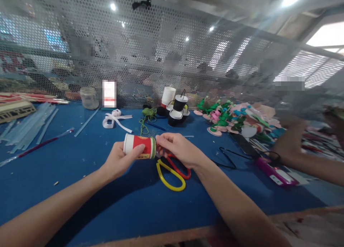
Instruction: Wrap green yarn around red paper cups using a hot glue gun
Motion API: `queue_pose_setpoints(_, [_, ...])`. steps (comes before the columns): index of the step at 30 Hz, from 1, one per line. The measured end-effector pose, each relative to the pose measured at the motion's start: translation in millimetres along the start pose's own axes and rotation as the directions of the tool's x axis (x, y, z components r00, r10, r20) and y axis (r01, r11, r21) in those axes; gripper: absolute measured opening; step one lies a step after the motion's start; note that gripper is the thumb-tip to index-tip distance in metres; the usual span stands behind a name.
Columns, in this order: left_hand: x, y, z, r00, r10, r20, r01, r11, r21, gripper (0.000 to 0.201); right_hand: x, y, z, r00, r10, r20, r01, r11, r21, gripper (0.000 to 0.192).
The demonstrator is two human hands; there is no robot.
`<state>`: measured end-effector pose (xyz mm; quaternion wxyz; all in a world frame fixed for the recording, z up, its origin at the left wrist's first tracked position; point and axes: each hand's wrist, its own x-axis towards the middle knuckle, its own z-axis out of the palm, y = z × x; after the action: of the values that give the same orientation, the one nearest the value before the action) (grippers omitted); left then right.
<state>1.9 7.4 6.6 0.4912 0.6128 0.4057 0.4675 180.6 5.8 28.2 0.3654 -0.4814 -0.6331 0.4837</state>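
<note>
My left hand (119, 160) grips a small paper cup (139, 146) lying sideways, white near its base with a red band and a green rim edge. My right hand (179, 149) pinches the cup's open rim with thumb and forefinger. Both hands hover just above the blue table (80, 189). Directly under my right hand lie scissors (172, 173) with one yellow and one red handle loop; their blades are hidden by the hand.
Black and white cups (177, 109) and green string (147, 116) stand behind. A white ribbon (115, 119), clear sticks (29, 127) and a jar (89, 97) lie left. Colourful foam pieces (233, 119) lie right. Another person's arm (303, 153) rests near a purple tool (275, 172). A perforated screen (161, 53) backs the table.
</note>
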Motion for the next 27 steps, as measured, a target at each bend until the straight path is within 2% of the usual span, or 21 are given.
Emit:
queue_pose_setpoints(2, [-1,0,-0.2,0.999,0.032,0.015,-0.032,0.999,0.043,0.025,-2,-2,3,0.998,0.024,0.054,-0.026,0.999,0.044,0.033])
queue_pose_setpoints(7, [-2,-2,-1.3,0.988,0.128,0.089,-0.14,0.98,0.143,0.023,1,1,11,1.0,0.03,-0.002,-0.029,0.991,0.13,0.031])
queue_pose_setpoints(9, [-1,-4,-2.3,0.987,0.124,0.1,-0.138,0.979,0.15,0.023,2,3,13,0.999,0.028,-0.021,-0.024,0.988,0.154,0.03])
queue_pose_setpoints(12, [3,-5,-5.0,0.991,0.036,0.132,-0.048,0.995,0.087,0.023,1,5,13,0.998,0.011,-0.061,-0.001,0.986,0.164,0.028])
queue_pose_setpoints(15, [10,-2,-8.4,0.976,-0.095,0.196,0.121,0.984,-0.13,0.027,-3,6,13,0.992,-0.071,-0.107,0.078,0.995,0.059,0.022])
queue_pose_setpoints(17, [15,2,-10.2,0.947,-0.222,0.232,0.285,0.913,-0.291,0.032,-7,6,15,0.98,-0.175,-0.1,0.168,0.983,-0.075,0.017])
queue_pose_setpoints(20, [18,4,-10.8,0.889,-0.355,0.289,0.446,0.816,-0.368,0.03,-11,7,20,0.956,-0.289,-0.042,0.273,0.934,-0.23,0.017])
queue_pose_setpoints(23, [17,1,-8.6,0.904,-0.365,0.222,0.424,0.828,-0.367,0.024,-11,10,22,0.957,-0.289,-0.037,0.268,0.923,-0.278,0.016])
queue_pose_setpoints(25, [16,-1,-6.3,0.916,-0.362,0.171,0.4,0.839,-0.369,0.024,-10,12,20,0.951,-0.289,-0.107,0.252,0.929,-0.271,0.012])
queue_pose_setpoints(27, [15,-2,-4.1,0.919,-0.369,0.14,0.394,0.841,-0.371,0.024,-9,15,17,0.917,-0.346,-0.197,0.288,0.918,-0.273,0.01])
